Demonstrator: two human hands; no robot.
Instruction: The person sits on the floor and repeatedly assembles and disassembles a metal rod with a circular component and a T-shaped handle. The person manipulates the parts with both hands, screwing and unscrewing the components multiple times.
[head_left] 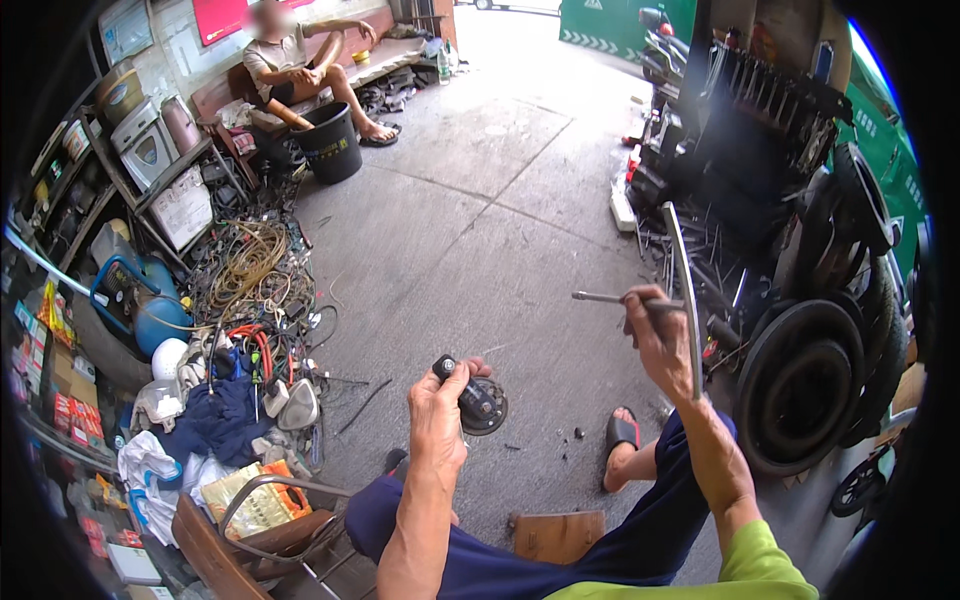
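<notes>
My left hand [437,418] is closed around a dark mechanical part [484,407] with a round metal flange and a stubby black cylindrical end. The fingers partly cover it, so I cannot tell its exact kind. My right hand [660,340], to the right and a little higher, grips a T-handle wrench [677,250]. Its long crossbar runs along the wrist, and its thin shaft [598,297] points left. The wrench and the dark part are well apart. Below them, a few small dark pieces [578,433] lie on the concrete floor.
Cables and hoses [250,260] pile up at left beside a blue tank [160,318]. Tyres [805,385] and a tool rack [755,85] stand at right. A person [290,60] sits far left near a black bucket [330,145]. A wooden stool [560,537] is between my legs.
</notes>
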